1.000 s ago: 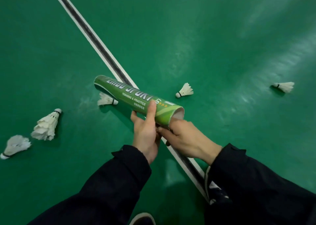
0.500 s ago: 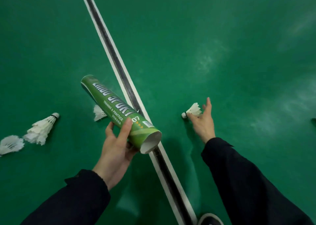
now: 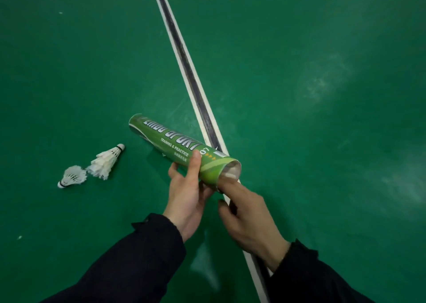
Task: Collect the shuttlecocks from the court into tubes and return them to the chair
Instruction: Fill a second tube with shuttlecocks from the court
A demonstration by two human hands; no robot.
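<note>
While the left hand (image 3: 186,194) grips it, the green printed tube (image 3: 182,150) tilts, open mouth at the right hand's (image 3: 249,219) curled fingertips.

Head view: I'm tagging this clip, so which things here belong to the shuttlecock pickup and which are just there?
Part of the job:
green tube, gripped by the left hand
right hand, fingers at the tube's open mouth
stacked shuttlecocks on the floor
single shuttlecock beside them

Just there:
court line
green floor

Your tube (image 3: 182,150) looks like glossy printed cardboard; the shuttlecocks (image 3: 105,163) are ragged white feather; the floor (image 3: 299,72) is smooth, faintly sheened green; your sleeves (image 3: 143,256) are matt dark cloth.
</note>
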